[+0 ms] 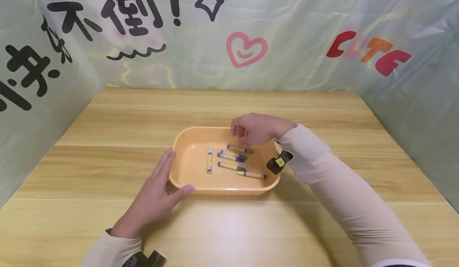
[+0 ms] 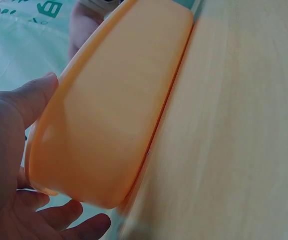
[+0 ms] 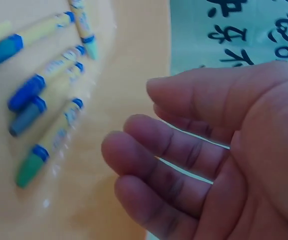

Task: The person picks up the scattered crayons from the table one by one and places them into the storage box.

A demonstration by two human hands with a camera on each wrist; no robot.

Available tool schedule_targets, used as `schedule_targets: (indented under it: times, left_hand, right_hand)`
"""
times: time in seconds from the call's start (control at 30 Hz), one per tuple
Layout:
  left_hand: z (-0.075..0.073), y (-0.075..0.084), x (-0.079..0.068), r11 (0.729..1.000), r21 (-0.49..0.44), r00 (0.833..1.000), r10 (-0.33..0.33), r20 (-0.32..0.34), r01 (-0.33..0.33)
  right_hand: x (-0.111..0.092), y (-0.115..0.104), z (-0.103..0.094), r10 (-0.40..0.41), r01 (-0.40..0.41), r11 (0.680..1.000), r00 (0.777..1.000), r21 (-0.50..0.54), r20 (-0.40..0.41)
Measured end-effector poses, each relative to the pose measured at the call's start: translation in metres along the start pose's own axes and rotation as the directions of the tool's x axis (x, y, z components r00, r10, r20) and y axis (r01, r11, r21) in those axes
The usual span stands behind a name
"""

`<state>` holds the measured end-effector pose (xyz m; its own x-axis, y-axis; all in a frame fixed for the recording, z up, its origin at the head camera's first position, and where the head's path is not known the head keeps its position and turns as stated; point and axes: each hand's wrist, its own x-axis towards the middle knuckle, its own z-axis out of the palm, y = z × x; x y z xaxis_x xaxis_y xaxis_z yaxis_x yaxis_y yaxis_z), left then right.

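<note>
An orange plastic tray (image 1: 193, 175) sits on the table with several crayons in yellow wrappers with blue bands lying in it. My left hand (image 1: 157, 193) rests at its left end, thumb on the front rim and fingers extended along the side; the left wrist view shows the thumb tip at the rim. Over the tray's back right part is my right hand (image 1: 259, 127), with loosely bent fingers and nothing between them. Nearest to it lies a green crayon (image 3: 49, 142). Beside that are a grey-blue and a blue crayon (image 1: 230, 157). A light-blue crayon (image 1: 209, 161) lies apart on the left.
A teal crayon (image 1: 231, 166) and a yellow crayon (image 1: 252, 175) lie at the tray's front right. Under everything is a wood-grain table (image 1: 107, 159). A printed cloth (image 1: 287, 16) with lettering and a pink heart hangs behind it and along both sides.
</note>
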<state>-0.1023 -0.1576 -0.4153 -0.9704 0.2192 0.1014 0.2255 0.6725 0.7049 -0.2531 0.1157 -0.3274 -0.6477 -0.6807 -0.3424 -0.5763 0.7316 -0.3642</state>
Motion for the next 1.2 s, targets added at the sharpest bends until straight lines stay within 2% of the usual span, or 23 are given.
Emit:
schedule_targets:
  times: [0.23, 0.43, 0.57, 0.8, 1.0, 1.2]
  left_hand:
    - [0.000, 0.001, -0.001, 1.000, -0.005, 1.000, 0.001, 0.001, -0.001]
    - [-0.001, 0.002, -0.001, 1.000, -0.005, 1.000, 0.003, 0.000, -0.003]
    - [-0.001, 0.003, -0.001, 1.000, -0.007, 1.000, 0.004, 0.000, -0.004]
    - [0.000, 0.003, -0.001, 1.000, -0.004, 1.000, 0.003, 0.000, -0.003]
    - [0.001, 0.002, -0.001, 1.000, 0.006, 1.000, 0.003, 0.001, -0.003]
    - [0.001, 0.002, -0.001, 1.000, 0.013, 1.000, 0.004, 0.000, -0.004]
  right_hand:
    - [-0.016, 0.016, -0.011, 0.034, -0.025, 0.996, 0.994, 0.089, -0.100]
    - [-0.025, 0.035, -0.010, 0.048, -0.023, 0.992, 0.979, 0.125, -0.199]
    - [-0.029, 0.049, -0.008, 0.094, -0.062, 0.988, 0.967, 0.142, -0.235]
    - [-0.031, 0.069, -0.001, 0.221, -0.167, 0.964, 0.936, 0.208, -0.274]
    - [-0.030, 0.085, 0.011, 0.229, -0.176, 0.961, 0.939, 0.215, -0.255]
    - [-0.028, 0.096, 0.019, 0.261, -0.218, 0.958, 0.933, 0.185, -0.250]
